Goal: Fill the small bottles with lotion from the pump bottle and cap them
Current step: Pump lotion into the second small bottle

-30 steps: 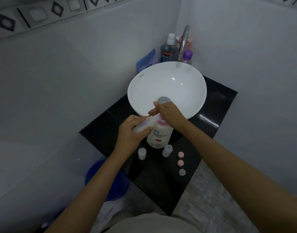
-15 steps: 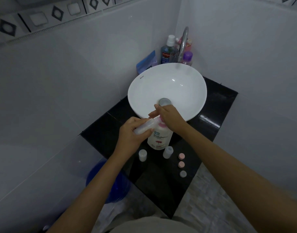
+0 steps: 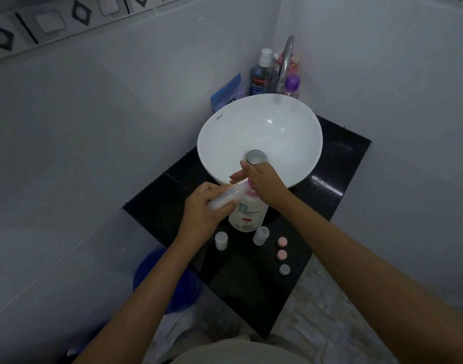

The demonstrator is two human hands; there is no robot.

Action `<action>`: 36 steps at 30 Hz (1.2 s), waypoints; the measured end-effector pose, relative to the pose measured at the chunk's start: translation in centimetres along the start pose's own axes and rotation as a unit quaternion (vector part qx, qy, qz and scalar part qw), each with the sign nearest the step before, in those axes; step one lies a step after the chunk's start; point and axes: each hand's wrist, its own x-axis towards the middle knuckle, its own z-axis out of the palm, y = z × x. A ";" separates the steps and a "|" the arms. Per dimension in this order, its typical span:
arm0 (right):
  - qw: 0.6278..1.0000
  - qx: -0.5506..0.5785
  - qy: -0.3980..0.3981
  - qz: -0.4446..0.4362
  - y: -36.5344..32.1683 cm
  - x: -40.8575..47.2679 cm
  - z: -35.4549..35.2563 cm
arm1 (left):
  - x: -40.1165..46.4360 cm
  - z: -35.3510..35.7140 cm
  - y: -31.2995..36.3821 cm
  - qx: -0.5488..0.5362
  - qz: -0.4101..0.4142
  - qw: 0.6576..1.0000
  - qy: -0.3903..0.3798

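Note:
A white pump bottle [image 3: 247, 212] with a pink pump stands on the black counter [image 3: 251, 285] in front of the basin. My right hand [image 3: 264, 183] rests flat on its pump head, fingers spread. My left hand [image 3: 202, 208] grips a small translucent bottle [image 3: 225, 197], tilted with its mouth at the pump's nozzle. Two more small bottles [image 3: 221, 240] [image 3: 261, 235] stand uncapped in front of the pump bottle. To their right lie two pink caps [image 3: 282, 242] [image 3: 281, 254] and a pale cap [image 3: 284, 269].
A white bowl basin [image 3: 259, 137] with a drain and a curved tap [image 3: 285, 64] sits behind. Mouthwash [image 3: 261, 74], a purple-capped bottle [image 3: 292, 85] and a blue pouch [image 3: 229, 91] crowd the back corner. A blue bucket [image 3: 170, 285] stands on the floor, lower left.
Both hands stay at the pump bottle; my right hand's fingers have lifted slightly over the pump. The view has shifted a little.

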 end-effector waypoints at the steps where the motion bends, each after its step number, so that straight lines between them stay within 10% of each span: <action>1: 1.000 -0.004 -0.008 0.001 -0.2 0.0 -0.2 | 0.0 0.0 0.0 -0.004 -0.001 1.000 0.002; 36: 1.000 -0.005 -0.026 -0.003 -1.2 -0.1 -0.9 | 0.0 -0.1 0.9 -0.013 0.000 1.000 -0.001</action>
